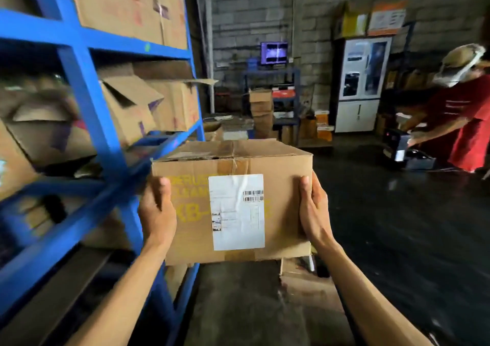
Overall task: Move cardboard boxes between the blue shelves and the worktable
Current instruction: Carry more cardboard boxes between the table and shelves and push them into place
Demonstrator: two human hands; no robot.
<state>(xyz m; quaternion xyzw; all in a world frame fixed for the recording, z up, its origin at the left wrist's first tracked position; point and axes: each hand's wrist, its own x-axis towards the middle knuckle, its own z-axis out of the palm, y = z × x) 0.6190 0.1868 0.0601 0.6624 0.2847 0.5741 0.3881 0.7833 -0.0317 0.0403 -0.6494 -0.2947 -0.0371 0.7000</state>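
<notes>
I carry a taped cardboard box (281, 186) with a white shipping label and yellow print, held in the air in front of me. My left hand (156, 210) grips its left side with the thumb on the near face. My right hand (313, 210) grips its right side the same way. The blue shelves (79, 85) stand close on my left, packed with other cardboard boxes (148, 104), some with open flaps. The box is just right of the shelf's end post. No worktable is clearly visible.
A flat cardboard piece (302, 287) lies on the dark floor below the box. A person in red (461, 123) bends over a device at the right. Stacked boxes (261, 112), a small blue rack with a monitor (274, 52) and a white cabinet (360, 85) line the back wall.
</notes>
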